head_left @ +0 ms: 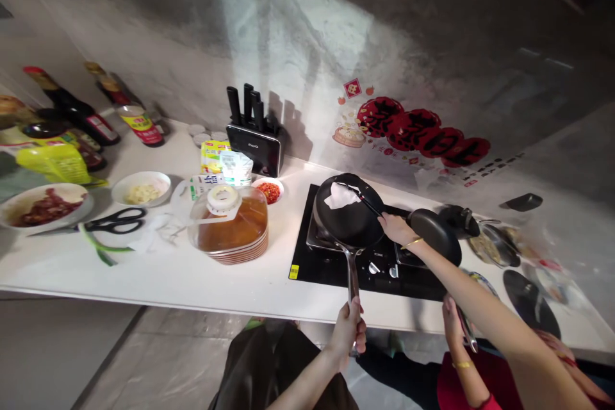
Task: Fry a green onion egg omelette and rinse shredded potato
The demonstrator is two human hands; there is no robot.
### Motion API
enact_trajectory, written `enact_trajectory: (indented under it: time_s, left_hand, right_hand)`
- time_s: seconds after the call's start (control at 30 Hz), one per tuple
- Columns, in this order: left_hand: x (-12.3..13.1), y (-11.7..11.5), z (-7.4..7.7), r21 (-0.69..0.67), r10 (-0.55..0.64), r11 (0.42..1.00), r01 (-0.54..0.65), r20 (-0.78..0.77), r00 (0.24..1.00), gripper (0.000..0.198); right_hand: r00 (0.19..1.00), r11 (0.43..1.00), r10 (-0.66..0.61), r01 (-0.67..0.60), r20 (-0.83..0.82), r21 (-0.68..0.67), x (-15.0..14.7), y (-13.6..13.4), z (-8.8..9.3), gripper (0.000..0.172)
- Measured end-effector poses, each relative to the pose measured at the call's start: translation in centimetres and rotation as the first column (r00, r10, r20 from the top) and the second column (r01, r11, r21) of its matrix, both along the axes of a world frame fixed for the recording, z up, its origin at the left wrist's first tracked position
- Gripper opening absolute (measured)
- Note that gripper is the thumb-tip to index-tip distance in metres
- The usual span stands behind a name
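Note:
My left hand (pixel 346 333) is wrapped around the metal handle (pixel 352 272) of a black wok (pixel 355 224), which sits on the left side of the cooktop. From the right, my right hand (pixel 398 230) reaches over the wok's rim, closed on thin black tongs (pixel 369 202). At the tips of the tongs a crumpled white paper towel (pixel 342 195) lies against the wok's far inner side. Apart from that towel, I see only dark surface inside the wok.
Beside me a person in a red sleeve grips a pan handle with one hand (pixel 451 317). A second black pan (pixel 435 234) is at right. Left are a knife block (pixel 256 147), chopped chilies (pixel 269 191), a lidded container (pixel 233 230), scissors (pixel 118 220) and a meat bowl (pixel 86 206).

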State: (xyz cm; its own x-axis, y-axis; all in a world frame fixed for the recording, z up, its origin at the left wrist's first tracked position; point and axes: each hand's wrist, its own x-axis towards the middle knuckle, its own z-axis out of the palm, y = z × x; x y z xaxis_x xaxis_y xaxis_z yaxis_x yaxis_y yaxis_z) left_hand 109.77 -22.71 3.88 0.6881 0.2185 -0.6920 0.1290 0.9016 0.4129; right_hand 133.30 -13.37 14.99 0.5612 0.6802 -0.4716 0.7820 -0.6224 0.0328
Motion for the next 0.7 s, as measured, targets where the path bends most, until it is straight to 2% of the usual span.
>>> enact_trajectory:
  time_s: [0.07, 0.1, 0.13, 0.2, 0.23, 0.3, 0.4, 0.43, 0.47, 0.5, 0.53, 0.57, 0.6, 0.63, 0.67, 0.7]
  left_hand:
    - [0.0, 0.1, -0.1, 0.014, -0.006, 1.0, 0.006, -0.006, 1.0, 0.061]
    - [-0.1, 0.2, -0.2, 0.018, -0.008, 1.0, 0.008, -0.006, 1.0, 0.062]
    - [-0.1, 0.3, -0.2, 0.019, -0.012, 1.0, 0.012, -0.005, 1.0, 0.062]
    - [-0.1, 0.5, -0.3, 0.018, -0.027, 0.999, 0.027, 0.002, 1.0, 0.062]
    - [-0.2, 0.5, -0.4, 0.019, -0.037, 0.999, 0.037, 0.011, 0.999, 0.062]
    - [-0.2, 0.5, -0.7, 0.032, -0.056, 0.998, 0.056, 0.027, 0.998, 0.062]
    - [-0.4, 0.6, -1.2, 0.088, -0.108, 0.99, 0.107, 0.003, 0.994, 0.059]
    - [-0.6, 0.8, -1.3, 0.17, -0.09, 0.981, 0.095, -0.041, 0.995, 0.058]
    - [-0.8, 1.3, -1.3, 0.306, -0.031, 0.95, 0.058, -0.094, 0.995, 0.056]
    - [-1.1, 2.0, -1.1, 0.488, 0.066, 0.873, 0.008, -0.136, 0.989, 0.052]
    - [-1.3, 3.0, -0.8, 0.681, 0.182, 0.732, -0.03, -0.153, 0.971, 0.048]
    - [-1.4, 4.3, -0.4, 0.84, 0.284, 0.541, -0.035, -0.143, 0.948, 0.043]
    - [-1.4, 5.8, 0.2, 0.941, 0.346, 0.34, -0.002, -0.123, 0.93, 0.037]
    - [-1.3, 7.4, 0.9, 0.984, 0.372, 0.164, 0.066, -0.124, 0.92, 0.029]
    - [-0.9, 9.1, 1.7, 0.99, 0.376, 0.022, 0.141, -0.139, 0.916, 0.025]
    - [-0.4, 10.7, 2.5, 0.975, 0.365, -0.096, 0.202, -0.154, 0.918, 0.023]
  right_hand:
    - [0.983, 0.991, -0.048, 0.068, -0.176, 0.111, 0.7, -1.0, -0.8, 0.039]
    - [0.949, 0.985, -0.084, 0.126, -0.303, 0.121, 1.1, -1.6, -0.8, 0.04]
    - [0.883, 0.978, -0.124, 0.186, -0.452, 0.097, 1.5, -2.3, -0.6, 0.041]
    - [0.656, 0.952, -0.218, 0.305, -0.723, -0.01, 2.2, -3.8, 0.1, 0.043]
    - [0.539, 0.937, -0.266, 0.34, -0.799, -0.083, 2.5, -4.7, 0.5, 0.042]
    - [0.351, 0.892, -0.365, 0.398, -0.862, -0.215, 2.9, -6.4, 1.1, 0.039]
    - [0.132, 0.797, -0.465, 0.493, -0.875, -0.349, 3.1, -9.2, 0.9, 0.034]
    - [0.062, 0.762, -0.48, 0.523, -0.875, -0.382, 3.1, -10.2, 0.6, 0.032]
    - [-0.008, 0.725, -0.492, 0.549, -0.871, -0.415, 3.0, -11.2, 0.1, 0.03]
    - [-0.078, 0.687, -0.5, 0.57, -0.863, -0.45, 2.9, -12.2, -0.3, 0.03]
    - [-0.143, 0.651, -0.505, 0.584, -0.851, -0.485, 2.7, -13.1, -0.8, 0.029]
    - [-0.2, 0.618, -0.507, 0.593, -0.839, -0.515, 2.4, -14.0, -1.2, 0.03]
    - [-0.248, 0.591, -0.502, 0.601, -0.829, -0.538, 2.2, -14.8, -1.6, 0.03]
    - [-0.286, 0.57, -0.493, 0.607, -0.822, -0.553, 1.9, -15.6, -1.8, 0.031]
    - [-0.316, 0.553, -0.483, 0.613, -0.817, -0.564, 1.6, -16.2, -2.0, 0.031]
    - [-0.339, 0.537, -0.472, 0.621, -0.814, -0.571, 1.3, -16.8, -2.2, 0.03]
